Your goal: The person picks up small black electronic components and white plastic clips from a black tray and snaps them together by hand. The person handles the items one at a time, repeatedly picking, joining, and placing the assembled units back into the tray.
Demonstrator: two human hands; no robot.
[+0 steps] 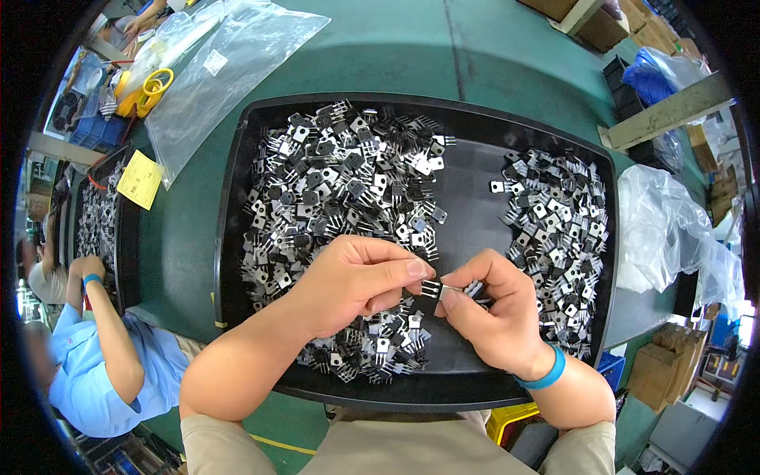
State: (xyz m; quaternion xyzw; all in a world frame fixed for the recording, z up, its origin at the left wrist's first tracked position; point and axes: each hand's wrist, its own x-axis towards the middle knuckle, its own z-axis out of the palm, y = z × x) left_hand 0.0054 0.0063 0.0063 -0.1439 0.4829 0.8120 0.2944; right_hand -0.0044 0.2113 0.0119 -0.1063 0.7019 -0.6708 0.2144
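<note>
Between my hands is a small black three-legged transistor [431, 290], its metal legs pointing left. My right hand [503, 317] is closed, pinching its body between thumb and forefinger. A few more transistors [476, 289] are tucked among the curled fingers of that hand. My left hand [360, 285] is closed too, with thumb and forefinger pressed together at the legs' ends; the fingertips partly hide the contact. Both hands are over a black tray [467, 385]. A large heap of loose transistors [317, 182] fills its left side, and a smaller heap [566, 229] lies on the right.
A clear plastic bag [229, 71] and a yellow paper tag [141, 180] lie left of the tray. More clear bags [657, 229] hang at the right. A co-worker in a blue shirt [103, 364] reaches into another tray of parts [99, 218]. Cardboard boxes [667, 364] stand at lower right.
</note>
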